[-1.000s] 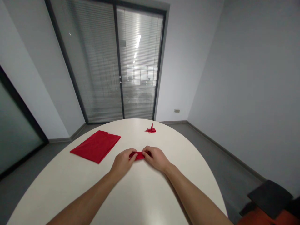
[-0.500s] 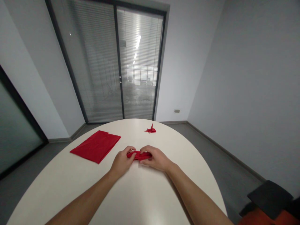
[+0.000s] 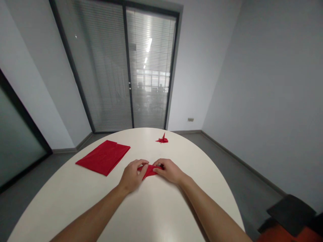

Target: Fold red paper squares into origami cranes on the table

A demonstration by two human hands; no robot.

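Note:
A small folded piece of red paper point(image 3: 149, 170) lies on the white oval table point(image 3: 156, 208) between my two hands. My left hand point(image 3: 133, 175) presses on its left end with fingers curled and the index finger laid along the paper. My right hand point(image 3: 168, 170) pinches the right end with thumb and fingers closed on it. Most of the paper is hidden under my fingers.
A stack of flat red paper sheets point(image 3: 103, 156) lies on the table to the far left. A finished red folded paper figure point(image 3: 162, 139) stands near the table's far edge. A dark chair with an orange seat point(image 3: 290, 218) is at the lower right. Glass doors with blinds are behind.
Both hands have drawn a little closer to me with the paper. The paper now shows a pointed flap toward me, and my left index finger has moved onto it.

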